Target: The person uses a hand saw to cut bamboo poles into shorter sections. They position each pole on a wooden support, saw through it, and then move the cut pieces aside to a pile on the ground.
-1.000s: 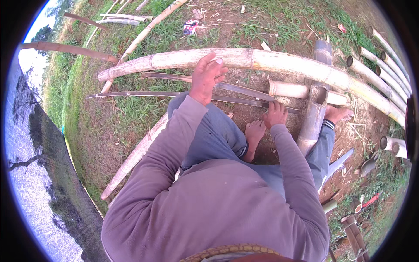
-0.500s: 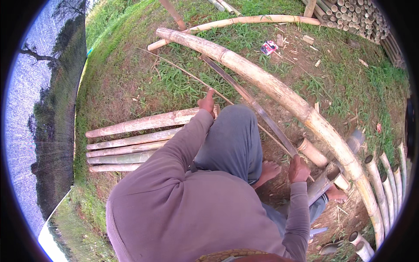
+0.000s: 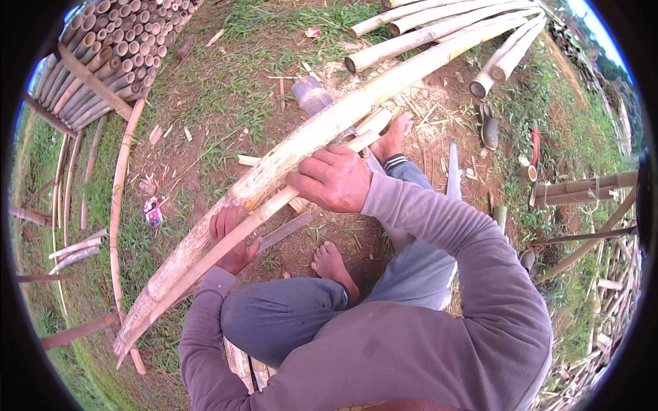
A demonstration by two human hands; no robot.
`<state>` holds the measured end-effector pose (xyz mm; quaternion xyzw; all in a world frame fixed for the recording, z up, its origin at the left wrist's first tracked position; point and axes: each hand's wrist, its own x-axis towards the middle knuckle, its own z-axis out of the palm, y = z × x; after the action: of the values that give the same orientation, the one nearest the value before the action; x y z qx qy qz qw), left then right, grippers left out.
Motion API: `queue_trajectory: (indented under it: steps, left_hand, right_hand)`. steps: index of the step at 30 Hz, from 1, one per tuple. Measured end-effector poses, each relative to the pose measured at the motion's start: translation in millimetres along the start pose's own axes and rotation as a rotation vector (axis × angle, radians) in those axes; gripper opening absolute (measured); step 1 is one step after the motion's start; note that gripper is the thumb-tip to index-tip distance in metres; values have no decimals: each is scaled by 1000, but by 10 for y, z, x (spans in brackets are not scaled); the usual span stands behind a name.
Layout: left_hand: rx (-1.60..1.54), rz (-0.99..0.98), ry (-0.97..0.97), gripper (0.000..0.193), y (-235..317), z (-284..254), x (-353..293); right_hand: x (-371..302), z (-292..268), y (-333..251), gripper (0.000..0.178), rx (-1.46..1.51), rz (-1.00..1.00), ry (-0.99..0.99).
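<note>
A seated person grips a long split bamboo pole [image 3: 274, 185] that runs from about seven o'clock to one o'clock across bare earth and grass. The right hand [image 3: 334, 179] lies on top of the pole near mid-frame, fingers curled closed around it. The left hand [image 3: 235, 236], at about eight o'clock from the right, cups the pole from beneath, fingers wrapped up over its edge; whether it also holds the thin strip just below is hard to tell. Bare feet [image 3: 332, 264] rest on the ground under the pole. Stacked bamboo poles [image 3: 103, 51] lie at eleven o'clock, more cut lengths [image 3: 439, 27] at one o'clock.
</note>
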<state>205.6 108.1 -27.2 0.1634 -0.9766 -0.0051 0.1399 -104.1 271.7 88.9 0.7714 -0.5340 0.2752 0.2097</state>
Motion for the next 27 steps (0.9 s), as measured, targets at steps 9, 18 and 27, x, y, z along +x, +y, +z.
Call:
queue_trajectory:
  steps: [9, 18, 27]
  left_hand:
    - [-498, -277, -477, 114, 197, 299, 1782]
    - [-273, -411, -487, 109, -390, -19, 369]
    - [240, -897, -411, 68, -1608, -188, -1594]
  right_hand:
    - [237, -637, -129, 32, -137, 29, 90]
    - [-15, -694, 66, 25, -143, 68, 39]
    - [-263, -143, -59, 37, 59, 93, -79]
